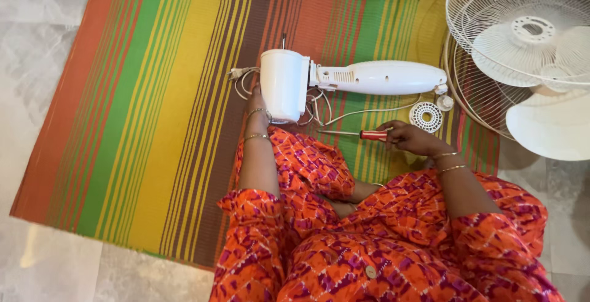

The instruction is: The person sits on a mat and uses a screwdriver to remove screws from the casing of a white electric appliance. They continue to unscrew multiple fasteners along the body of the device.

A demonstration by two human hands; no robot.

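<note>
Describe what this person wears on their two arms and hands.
Both arms are bare from above the elbow down, below short orange sleeves patterned in magenta and white. The left hand has two thin gold-coloured bangles at its wrist; the right hand has two similar bangles. No gloves; rings cannot be made out.

I sit on a striped woven mat [153, 123], its bands orange, green, yellow and brown running from near to far; pale grey marbled floor tiles [37, 25] show to the left and along the near edge; the light is soft and even, with a brighter patch on the near left tile.
</note>
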